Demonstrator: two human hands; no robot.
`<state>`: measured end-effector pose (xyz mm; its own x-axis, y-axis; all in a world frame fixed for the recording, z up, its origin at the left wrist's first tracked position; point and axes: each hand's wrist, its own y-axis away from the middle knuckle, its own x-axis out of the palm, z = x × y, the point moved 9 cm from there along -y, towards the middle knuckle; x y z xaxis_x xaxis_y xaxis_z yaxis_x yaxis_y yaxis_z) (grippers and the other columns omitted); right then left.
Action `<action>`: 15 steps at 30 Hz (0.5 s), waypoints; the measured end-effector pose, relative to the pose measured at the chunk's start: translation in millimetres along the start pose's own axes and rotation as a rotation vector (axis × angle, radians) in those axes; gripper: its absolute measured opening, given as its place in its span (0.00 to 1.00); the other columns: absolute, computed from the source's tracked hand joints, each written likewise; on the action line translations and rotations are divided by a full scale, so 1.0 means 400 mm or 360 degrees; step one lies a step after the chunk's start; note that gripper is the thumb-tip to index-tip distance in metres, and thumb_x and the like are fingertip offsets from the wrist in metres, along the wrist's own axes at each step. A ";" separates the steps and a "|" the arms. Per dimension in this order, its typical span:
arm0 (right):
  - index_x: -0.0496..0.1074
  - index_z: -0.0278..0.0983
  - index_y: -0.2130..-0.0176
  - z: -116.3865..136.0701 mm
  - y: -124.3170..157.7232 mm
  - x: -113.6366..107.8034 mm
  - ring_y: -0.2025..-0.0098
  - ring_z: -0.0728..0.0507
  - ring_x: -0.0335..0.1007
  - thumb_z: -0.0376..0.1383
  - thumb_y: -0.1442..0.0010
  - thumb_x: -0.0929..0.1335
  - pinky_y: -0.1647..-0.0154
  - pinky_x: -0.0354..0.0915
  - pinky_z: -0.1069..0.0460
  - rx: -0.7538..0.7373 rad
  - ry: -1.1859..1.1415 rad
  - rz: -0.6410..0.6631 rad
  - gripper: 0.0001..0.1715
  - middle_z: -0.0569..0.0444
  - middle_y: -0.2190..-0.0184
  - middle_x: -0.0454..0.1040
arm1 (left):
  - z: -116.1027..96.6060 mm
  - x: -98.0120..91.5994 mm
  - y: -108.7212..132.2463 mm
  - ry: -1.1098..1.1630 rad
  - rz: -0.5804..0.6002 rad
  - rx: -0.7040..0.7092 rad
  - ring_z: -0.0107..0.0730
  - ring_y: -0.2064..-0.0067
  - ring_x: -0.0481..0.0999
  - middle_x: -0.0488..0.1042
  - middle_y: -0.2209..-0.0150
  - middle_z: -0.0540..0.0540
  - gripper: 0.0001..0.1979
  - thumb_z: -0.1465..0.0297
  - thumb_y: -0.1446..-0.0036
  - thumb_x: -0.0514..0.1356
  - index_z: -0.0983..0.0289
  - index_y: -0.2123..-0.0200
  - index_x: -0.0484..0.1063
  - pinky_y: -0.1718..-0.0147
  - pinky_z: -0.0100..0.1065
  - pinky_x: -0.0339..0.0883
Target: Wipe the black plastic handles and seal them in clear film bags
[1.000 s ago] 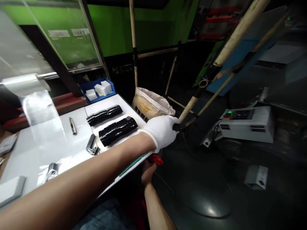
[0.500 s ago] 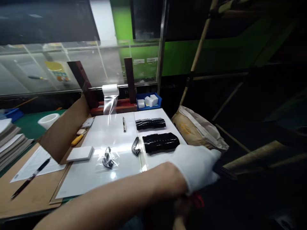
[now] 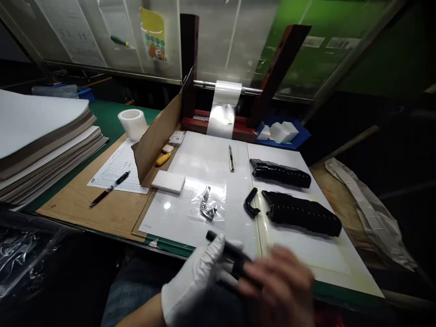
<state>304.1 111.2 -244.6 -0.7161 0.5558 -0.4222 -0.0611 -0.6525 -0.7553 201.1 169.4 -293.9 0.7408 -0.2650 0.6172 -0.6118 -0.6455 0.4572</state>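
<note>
Hands [image 3: 200, 279] [image 3: 282, 288] on black part [image 3: 227, 249]; form [image 3: 117, 170] unreadable.

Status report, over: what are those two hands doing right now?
Gloved left hand gripping black part. Bare right hand blurred at its other end, grip unclear. Bagged part lies ahead, apart.

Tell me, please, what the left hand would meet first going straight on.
Probably the bagged metal part, on the white board just beyond the left hand, which holds a black part; depth is unclear.

The left hand [image 3: 199, 284] wears a white glove (the right hand [image 3: 282, 290] is bare).
</note>
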 end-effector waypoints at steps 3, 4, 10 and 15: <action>0.77 0.46 0.56 -0.056 -0.293 0.061 0.49 0.39 0.72 0.38 0.36 0.71 0.45 0.67 0.42 0.0065 -0.0056 0.0075 0.08 0.52 0.57 0.75 | -0.147 -0.111 0.025 -0.0752 -0.0322 0.0518 0.45 0.48 0.78 0.79 0.50 0.62 0.25 0.52 0.34 0.53 0.64 0.45 0.74 0.46 0.45 0.70; 0.78 0.43 0.57 -0.096 -0.371 0.124 0.50 0.39 0.72 0.41 0.35 0.71 0.48 0.68 0.43 0.0181 -0.0124 0.0317 0.08 0.52 0.56 0.75 | -0.196 -0.140 0.039 -0.1178 -0.0457 0.0712 0.45 0.43 0.74 0.76 0.45 0.62 0.24 0.55 0.32 0.53 0.64 0.42 0.71 0.41 0.47 0.66; 0.82 0.38 0.63 -0.288 -0.475 0.477 0.59 0.42 0.75 0.47 0.39 0.71 0.56 0.69 0.49 0.0587 -0.0245 0.1534 0.16 0.50 0.59 0.79 | -0.236 -0.251 0.036 -0.2846 -0.0738 0.0888 0.58 0.31 0.58 0.63 0.33 0.66 0.23 0.68 0.32 0.53 0.68 0.36 0.66 0.33 0.61 0.53; 0.83 0.37 0.63 -0.354 -0.424 0.588 0.64 0.45 0.74 0.46 0.41 0.73 0.61 0.68 0.52 0.0643 -0.0263 0.1644 0.15 0.52 0.63 0.80 | -0.279 -0.259 0.081 -0.2558 -0.1023 0.1328 0.44 0.40 0.72 0.76 0.44 0.62 0.14 0.71 0.32 0.54 0.65 0.48 0.73 0.39 0.46 0.67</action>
<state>244.5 425.3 -286.9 -0.6353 -0.4045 -0.6578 0.4162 -0.8969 0.1496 73.5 255.9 -271.7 0.5877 0.1188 -0.8003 -0.2765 -0.9001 -0.3367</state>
